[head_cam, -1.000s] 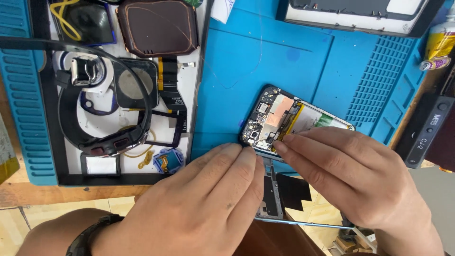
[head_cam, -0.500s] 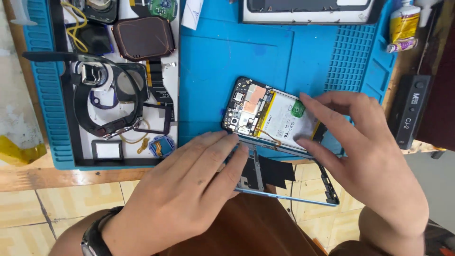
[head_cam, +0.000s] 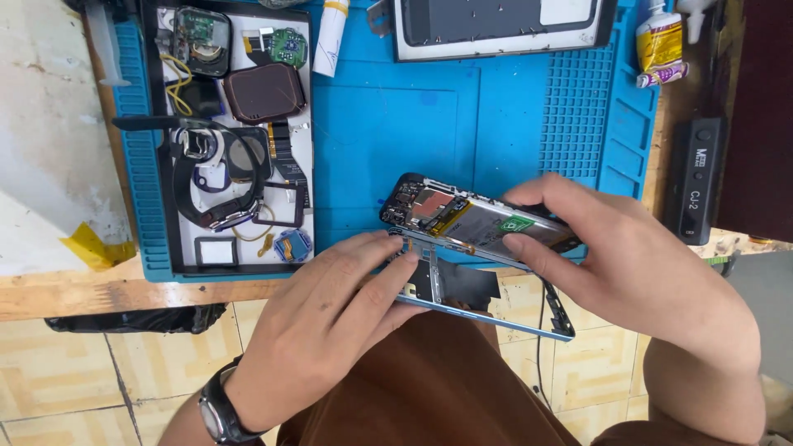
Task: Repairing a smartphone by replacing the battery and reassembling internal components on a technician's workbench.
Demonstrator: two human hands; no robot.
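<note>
At far left we see a parts tray point(head_cam: 169, 248) on the blue mat point(head_cam: 372, 124). Our left hand point(head_cam: 330, 318) pinches the light-blue phone frame point(head_cam: 487, 318) at the mat's near edge; our right hand point(head_cam: 628, 264) grips the opened phone body point(head_cam: 471, 219) just above it.

- A blue ridged silicone work mat point(head_cam: 529, 124) on the wooden bench.
- A white parts tray point(head_cam: 239, 140) holding a dark square watch screen point(head_cam: 264, 92) and small round circuit boards.
- A black rectangular box-shaped tool point(head_cam: 695, 190) beside the mat.
- A small glue bottle point(head_cam: 658, 37).
</note>
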